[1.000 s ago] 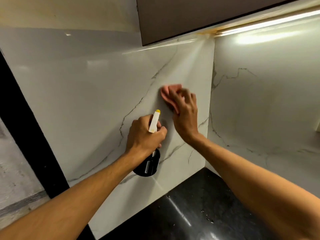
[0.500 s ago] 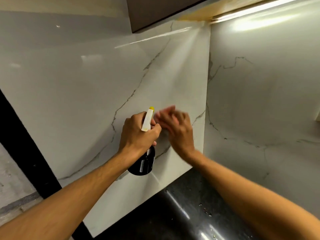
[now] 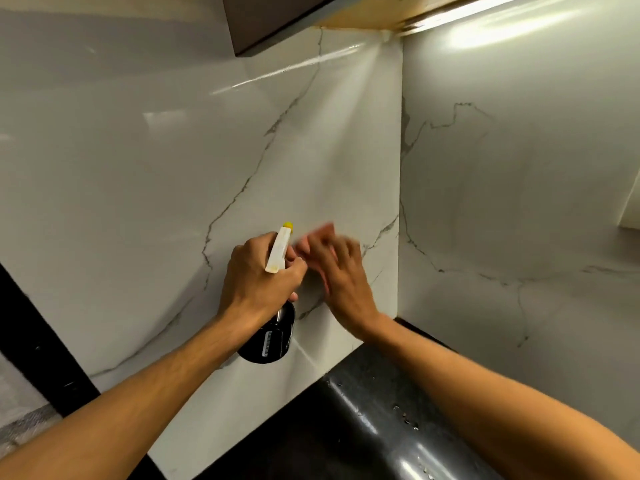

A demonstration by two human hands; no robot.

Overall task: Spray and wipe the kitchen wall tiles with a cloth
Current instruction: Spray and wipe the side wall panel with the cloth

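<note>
My left hand grips a spray bottle with a black body and a white head with a yellow nozzle tip, held close to the white marble wall tiles. My right hand is just right of the bottle, its fingers flat against the tile and blurred by motion. Under those fingers is a pink cloth; only a blurred edge of it shows past the fingertips. The two hands nearly touch.
A second tiled wall meets the first in a corner on the right. A black glossy countertop with a few crumbs lies below. A dark cabinet and a light strip hang above. A black frame borders the left.
My right hand with the cloth has swept down and left along the tile, from above the bottle to right beside it. The left hand keeps holding the bottle.
</note>
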